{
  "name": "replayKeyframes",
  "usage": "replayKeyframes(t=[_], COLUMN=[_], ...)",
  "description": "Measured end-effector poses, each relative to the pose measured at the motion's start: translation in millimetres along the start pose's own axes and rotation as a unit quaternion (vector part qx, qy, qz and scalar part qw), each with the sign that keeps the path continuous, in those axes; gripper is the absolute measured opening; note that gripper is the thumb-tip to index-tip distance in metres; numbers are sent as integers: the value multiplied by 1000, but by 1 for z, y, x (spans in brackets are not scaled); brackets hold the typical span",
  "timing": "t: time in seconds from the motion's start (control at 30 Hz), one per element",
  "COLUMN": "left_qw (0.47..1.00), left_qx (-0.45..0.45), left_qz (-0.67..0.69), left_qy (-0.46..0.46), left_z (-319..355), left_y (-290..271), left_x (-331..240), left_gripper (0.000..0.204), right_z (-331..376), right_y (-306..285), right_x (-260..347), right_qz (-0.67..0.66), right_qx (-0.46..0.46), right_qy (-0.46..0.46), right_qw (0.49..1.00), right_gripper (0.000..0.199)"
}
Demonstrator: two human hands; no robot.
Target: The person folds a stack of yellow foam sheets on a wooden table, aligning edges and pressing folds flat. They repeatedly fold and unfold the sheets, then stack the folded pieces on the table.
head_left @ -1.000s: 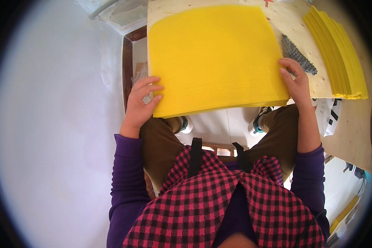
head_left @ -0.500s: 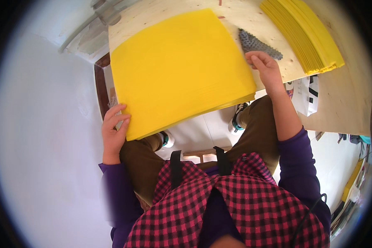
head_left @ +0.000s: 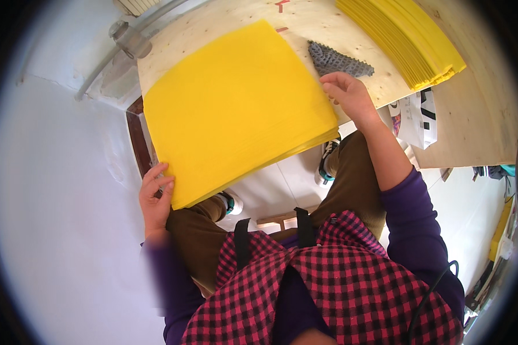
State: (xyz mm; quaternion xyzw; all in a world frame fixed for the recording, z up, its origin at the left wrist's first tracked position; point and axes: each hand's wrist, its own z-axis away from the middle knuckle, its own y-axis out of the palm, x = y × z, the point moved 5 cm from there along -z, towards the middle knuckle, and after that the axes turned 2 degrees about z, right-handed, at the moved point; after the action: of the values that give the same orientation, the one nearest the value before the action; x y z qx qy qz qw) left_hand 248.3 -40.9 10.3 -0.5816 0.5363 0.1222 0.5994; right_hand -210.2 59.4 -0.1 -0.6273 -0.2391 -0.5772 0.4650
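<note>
On the wood table, a yellow pile is lying, maybe being straightened, needing neat edges next, the left hand touching its corner, fingers spread, the right hand curling beside it, grip unclear.

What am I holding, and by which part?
Left hand touches the yellow stack near its lower-left corner; right hand is at its right edge; whether either grips is unclear.

Your head camera looks steeply down and forward, close over your apron at lower centre; its fisheye view takes in your left hand, right hand and, toward the upper edge, the table.
</note>
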Motion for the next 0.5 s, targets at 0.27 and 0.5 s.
replayKeyframes(t=[0.27, 0.5], left_qw=[1000, 996], left_qx=[9, -78], left_qz=[12, 43], left_qy=[2, 9], left_z=[0, 0], left_y=[-2, -19], left_x=[1, -13], left_gripper=[11, 18], right_z=[-16, -54], right_y=[-27, -33], right_x=[-7, -20], right_qz=[115, 363], right_qx=[-88, -126], right_qy=[-75, -107], right_qw=[987, 917], right_gripper=[26, 30])
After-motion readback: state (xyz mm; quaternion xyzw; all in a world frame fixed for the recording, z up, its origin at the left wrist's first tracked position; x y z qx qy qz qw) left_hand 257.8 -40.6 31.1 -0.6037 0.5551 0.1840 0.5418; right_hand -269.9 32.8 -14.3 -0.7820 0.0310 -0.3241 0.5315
